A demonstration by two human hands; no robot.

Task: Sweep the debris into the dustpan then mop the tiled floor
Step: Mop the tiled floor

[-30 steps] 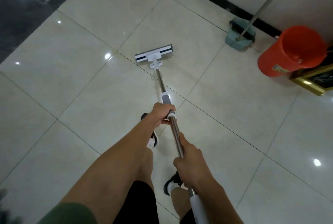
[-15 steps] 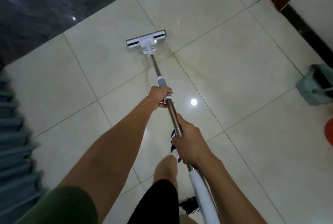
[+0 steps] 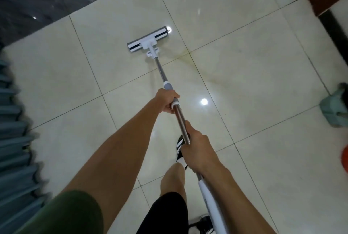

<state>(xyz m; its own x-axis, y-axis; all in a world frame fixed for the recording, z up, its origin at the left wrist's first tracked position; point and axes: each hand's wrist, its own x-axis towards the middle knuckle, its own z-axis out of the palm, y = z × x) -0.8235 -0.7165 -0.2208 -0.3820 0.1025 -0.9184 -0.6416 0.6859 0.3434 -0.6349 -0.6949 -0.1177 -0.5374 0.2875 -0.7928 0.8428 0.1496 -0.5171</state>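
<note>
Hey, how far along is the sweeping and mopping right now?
Sweeping looks finished: no debris shows, and the teal dustpan sits aside. Mopping is in hand: left hand and right hand grip the flat white mop. A yellowish smear beside its head remains.

Both arms extended, left hand (image 3: pixel 167 101) ahead of right hand (image 3: pixel 196 151), fingers curled.

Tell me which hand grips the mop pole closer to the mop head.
The left hand, gripping at the grey collar. The right hand holds the bare metal pole lower down, nearer the body and farther from the mop head.
</note>
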